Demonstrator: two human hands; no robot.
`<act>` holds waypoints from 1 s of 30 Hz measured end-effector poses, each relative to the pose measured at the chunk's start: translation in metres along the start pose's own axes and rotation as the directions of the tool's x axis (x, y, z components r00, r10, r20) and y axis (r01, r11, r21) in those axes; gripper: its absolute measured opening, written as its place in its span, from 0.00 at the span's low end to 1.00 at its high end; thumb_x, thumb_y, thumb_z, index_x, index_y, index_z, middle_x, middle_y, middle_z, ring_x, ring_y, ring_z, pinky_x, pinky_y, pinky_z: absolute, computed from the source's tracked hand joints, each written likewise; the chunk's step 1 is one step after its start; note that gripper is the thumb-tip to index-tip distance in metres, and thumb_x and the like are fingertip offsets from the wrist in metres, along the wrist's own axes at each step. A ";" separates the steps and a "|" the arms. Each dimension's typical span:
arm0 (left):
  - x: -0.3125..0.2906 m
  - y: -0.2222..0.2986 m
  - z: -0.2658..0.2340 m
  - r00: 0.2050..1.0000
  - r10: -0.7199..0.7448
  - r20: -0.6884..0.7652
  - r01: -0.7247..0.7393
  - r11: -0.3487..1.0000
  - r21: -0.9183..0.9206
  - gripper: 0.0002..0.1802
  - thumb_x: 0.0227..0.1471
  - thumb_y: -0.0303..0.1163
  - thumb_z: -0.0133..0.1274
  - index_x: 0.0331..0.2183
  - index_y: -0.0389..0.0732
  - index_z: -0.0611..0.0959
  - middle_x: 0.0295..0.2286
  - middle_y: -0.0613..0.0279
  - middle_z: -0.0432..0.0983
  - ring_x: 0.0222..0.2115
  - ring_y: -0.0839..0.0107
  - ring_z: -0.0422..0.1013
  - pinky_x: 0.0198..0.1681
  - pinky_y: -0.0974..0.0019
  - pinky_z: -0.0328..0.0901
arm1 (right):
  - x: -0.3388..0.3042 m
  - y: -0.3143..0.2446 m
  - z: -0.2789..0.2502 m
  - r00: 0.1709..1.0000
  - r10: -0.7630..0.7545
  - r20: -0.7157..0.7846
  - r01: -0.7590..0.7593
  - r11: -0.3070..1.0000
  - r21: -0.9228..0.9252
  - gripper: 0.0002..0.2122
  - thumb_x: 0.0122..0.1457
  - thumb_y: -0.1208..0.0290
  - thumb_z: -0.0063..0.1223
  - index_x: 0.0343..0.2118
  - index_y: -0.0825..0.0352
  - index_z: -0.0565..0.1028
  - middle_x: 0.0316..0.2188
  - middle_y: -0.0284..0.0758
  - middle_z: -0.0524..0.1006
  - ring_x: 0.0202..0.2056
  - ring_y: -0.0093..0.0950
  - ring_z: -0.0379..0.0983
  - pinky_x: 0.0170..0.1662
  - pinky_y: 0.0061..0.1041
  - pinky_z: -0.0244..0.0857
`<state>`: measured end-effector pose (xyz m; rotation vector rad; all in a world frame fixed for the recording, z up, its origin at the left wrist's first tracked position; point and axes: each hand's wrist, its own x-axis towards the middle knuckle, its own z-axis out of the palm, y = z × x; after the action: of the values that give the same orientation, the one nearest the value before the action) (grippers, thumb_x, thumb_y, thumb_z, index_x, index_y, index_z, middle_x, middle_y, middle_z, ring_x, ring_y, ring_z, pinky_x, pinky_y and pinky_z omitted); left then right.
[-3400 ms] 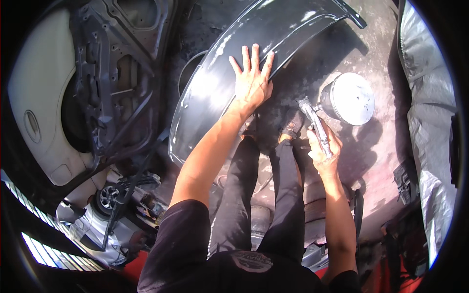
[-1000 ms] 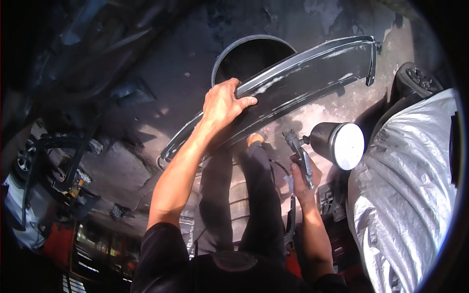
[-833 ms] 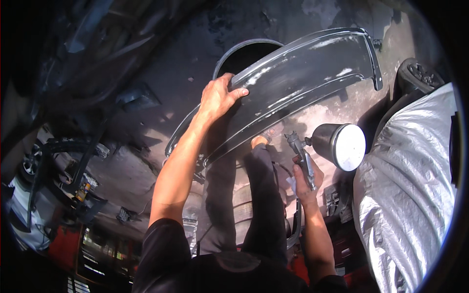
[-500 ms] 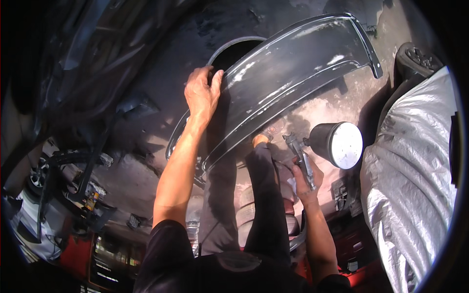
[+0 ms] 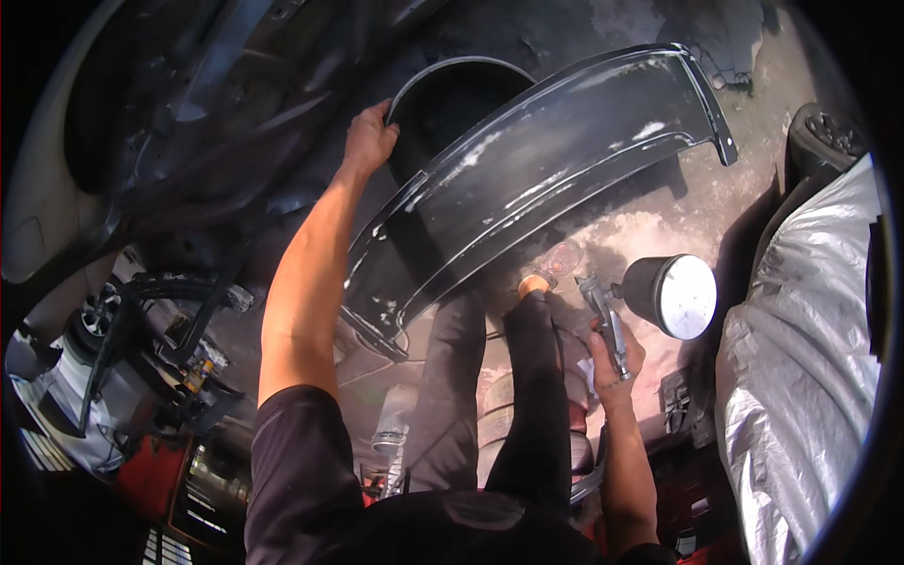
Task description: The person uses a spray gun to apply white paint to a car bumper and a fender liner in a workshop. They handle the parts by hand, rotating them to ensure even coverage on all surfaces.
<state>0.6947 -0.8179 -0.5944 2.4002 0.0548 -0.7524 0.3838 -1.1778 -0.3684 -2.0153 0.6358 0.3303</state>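
My left hand [image 5: 370, 138] is closed on the left side of the rim of a dark round drum [image 5: 443, 104], whose inside is in deep shadow. Across that drum lies a long, curved dark grey car bumper [image 5: 565, 127] with pale, scuffed patches along its edges. It covers the near part of the drum. In my right hand [image 5: 619, 356] is a metal spray gun [image 5: 605, 325], held low beside my right leg. Its dark cup [image 5: 650, 290] points out to the right and ends in a round whitish face.
A silver cover [image 5: 810, 330] drapes over something at the right, with a wheel [image 5: 829, 132] beyond it. Dark car bodywork [image 5: 188, 141] looms at upper left. Stacked tyres [image 5: 499, 414] stand by my legs, and assorted parts [image 5: 193, 377] lie at lower left.
My left hand has moved up and left from beside the bumper's edge, and now grips the drum's rim. More of the drum's opening shows. The spray gun stays in my right hand.
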 end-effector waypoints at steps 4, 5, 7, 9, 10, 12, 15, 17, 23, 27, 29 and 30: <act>0.018 -0.036 -0.017 1.000 -0.003 -0.012 0.004 0.999 0.052 0.30 0.54 0.29 0.58 0.60 0.44 0.79 0.50 0.42 0.80 0.55 0.45 0.74 0.59 0.50 0.68 | 0.003 0.001 0.008 0.999 0.040 0.025 -0.040 0.999 0.011 0.11 0.61 0.72 0.59 0.42 0.74 0.80 0.30 0.36 0.80 0.31 0.24 0.75 0.37 0.26 0.69; 0.023 -0.035 -0.021 1.000 -0.016 -0.006 0.016 0.998 0.057 0.30 0.54 0.29 0.58 0.59 0.44 0.80 0.50 0.42 0.80 0.55 0.46 0.74 0.59 0.50 0.68 | 0.004 0.001 0.009 0.999 0.037 0.028 -0.037 0.999 0.020 0.11 0.61 0.72 0.59 0.42 0.74 0.80 0.30 0.36 0.80 0.30 0.24 0.75 0.37 0.25 0.69; 0.025 -0.036 -0.030 1.000 -0.014 0.004 0.014 0.999 0.036 0.29 0.54 0.30 0.58 0.59 0.45 0.80 0.48 0.42 0.81 0.54 0.47 0.75 0.58 0.50 0.68 | 0.007 0.000 0.011 0.999 0.026 0.029 -0.027 0.999 0.025 0.11 0.61 0.72 0.60 0.42 0.74 0.80 0.30 0.36 0.80 0.30 0.24 0.75 0.37 0.25 0.69; 0.018 -0.040 -0.035 0.999 -0.006 -0.045 0.007 1.000 0.014 0.28 0.54 0.29 0.58 0.58 0.43 0.80 0.48 0.41 0.82 0.53 0.47 0.76 0.57 0.50 0.69 | 0.010 -0.001 0.011 0.999 0.007 0.036 -0.008 1.000 0.017 0.11 0.60 0.73 0.60 0.42 0.74 0.80 0.30 0.36 0.80 0.30 0.24 0.75 0.37 0.25 0.69; 0.013 -0.040 -0.036 0.998 -0.003 -0.070 0.003 1.000 0.005 0.28 0.54 0.29 0.58 0.58 0.42 0.81 0.47 0.41 0.82 0.53 0.47 0.76 0.56 0.50 0.69 | 0.012 -0.001 0.012 0.999 -0.009 0.037 0.008 1.000 0.025 0.11 0.60 0.73 0.60 0.43 0.74 0.80 0.30 0.36 0.81 0.30 0.25 0.76 0.37 0.25 0.69; -0.006 -0.033 -0.027 0.964 0.071 -0.255 -0.044 0.993 0.111 0.26 0.60 0.36 0.57 0.57 0.39 0.80 0.49 0.43 0.80 0.54 0.46 0.75 0.57 0.51 0.68 | 0.015 -0.002 0.012 0.999 -0.040 0.035 0.039 0.998 0.043 0.11 0.60 0.74 0.60 0.43 0.74 0.80 0.31 0.37 0.82 0.30 0.26 0.77 0.37 0.26 0.70; -0.050 0.030 -0.004 0.900 0.179 -0.396 -0.147 0.983 0.111 0.28 0.63 0.46 0.57 0.58 0.39 0.78 0.50 0.44 0.78 0.55 0.46 0.72 0.58 0.52 0.66 | 0.014 -0.005 0.012 1.000 -0.026 0.003 0.026 0.996 0.080 0.12 0.60 0.74 0.60 0.44 0.75 0.80 0.33 0.39 0.83 0.32 0.27 0.78 0.39 0.27 0.72; -0.070 0.056 0.008 0.978 0.186 -0.094 -0.186 0.982 0.010 0.35 0.61 0.54 0.59 0.58 0.37 0.78 0.50 0.43 0.78 0.54 0.46 0.73 0.57 0.52 0.67 | 0.009 0.000 0.008 1.000 -0.018 0.021 0.016 0.997 0.080 0.16 0.60 0.74 0.62 0.50 0.75 0.79 0.32 0.41 0.83 0.31 0.29 0.79 0.38 0.28 0.73; -0.036 0.037 0.019 0.992 -0.104 0.065 0.107 0.993 -0.046 0.51 0.49 0.68 0.63 0.47 0.22 0.84 0.41 0.33 0.83 0.48 0.49 0.80 0.54 0.56 0.69 | 0.000 0.012 -0.001 0.999 -0.051 0.005 0.050 0.996 0.074 0.19 0.59 0.74 0.64 0.52 0.76 0.78 0.32 0.43 0.83 0.29 0.32 0.80 0.36 0.30 0.74; -0.022 0.023 0.019 0.987 -0.126 0.098 0.130 0.991 -0.042 0.51 0.48 0.68 0.63 0.47 0.21 0.84 0.39 0.34 0.84 0.46 0.51 0.81 0.54 0.58 0.69 | -0.006 0.025 -0.018 0.999 0.017 0.033 -0.018 1.000 0.012 0.19 0.59 0.74 0.65 0.51 0.77 0.78 0.33 0.46 0.83 0.30 0.36 0.82 0.37 0.32 0.74; -0.021 0.036 0.011 0.991 -0.084 0.100 0.093 0.991 -0.097 0.42 0.52 0.63 0.63 0.40 0.25 0.88 0.30 0.49 0.84 0.35 0.63 0.80 0.45 0.63 0.69 | -0.008 0.035 -0.029 1.000 -0.007 -0.029 0.008 1.000 0.009 0.19 0.58 0.73 0.66 0.51 0.77 0.78 0.34 0.47 0.83 0.31 0.37 0.82 0.37 0.32 0.74; -0.022 0.045 0.005 0.990 -0.083 0.111 0.098 0.986 -0.134 0.39 0.54 0.62 0.63 0.37 0.27 0.88 0.27 0.55 0.83 0.32 0.68 0.78 0.41 0.65 0.69 | -0.007 0.041 -0.032 0.999 -0.020 -0.051 0.021 1.000 0.015 0.19 0.58 0.73 0.66 0.50 0.78 0.78 0.34 0.48 0.83 0.31 0.37 0.82 0.37 0.32 0.74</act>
<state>0.6833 -0.8542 -0.5606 2.2347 0.1692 -0.8870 0.3541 -1.2198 -0.3783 -2.0190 0.6470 0.2619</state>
